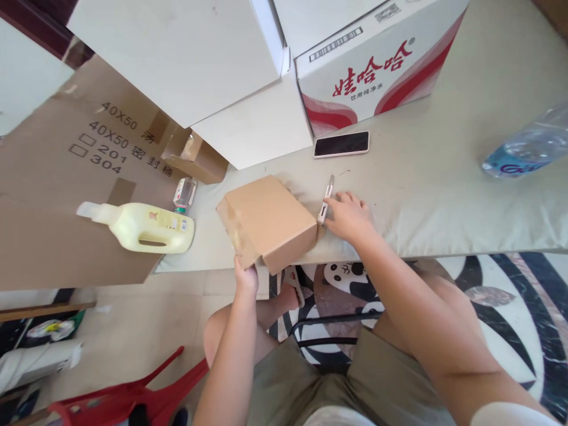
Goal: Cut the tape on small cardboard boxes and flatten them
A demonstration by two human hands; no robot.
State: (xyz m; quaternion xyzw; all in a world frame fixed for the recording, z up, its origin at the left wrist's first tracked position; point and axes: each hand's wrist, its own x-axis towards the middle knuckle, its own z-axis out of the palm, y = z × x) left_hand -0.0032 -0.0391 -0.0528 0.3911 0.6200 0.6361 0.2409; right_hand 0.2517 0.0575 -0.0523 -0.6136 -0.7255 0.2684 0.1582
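Observation:
A small brown cardboard box (270,216) sits near the front edge of the cloth-covered surface, a taped flap standing out on its left side. My left hand (247,279) is closed on the lower corner of that flap. Just right of the box lies a slim white utility knife (327,200), pointing away from me. My right hand (351,220) rests beside it, palm down with the fingers apart, the thumb at the knife's edge. Whether the thumb presses on it is hard to see.
A phone (341,144) lies behind the knife, before a white-and-red carton (377,71). At right is a water bottle (526,145). A yellow jug (151,228), a small bottle (184,194) and large cartons (66,177) stand left. A red chair (133,390) is below.

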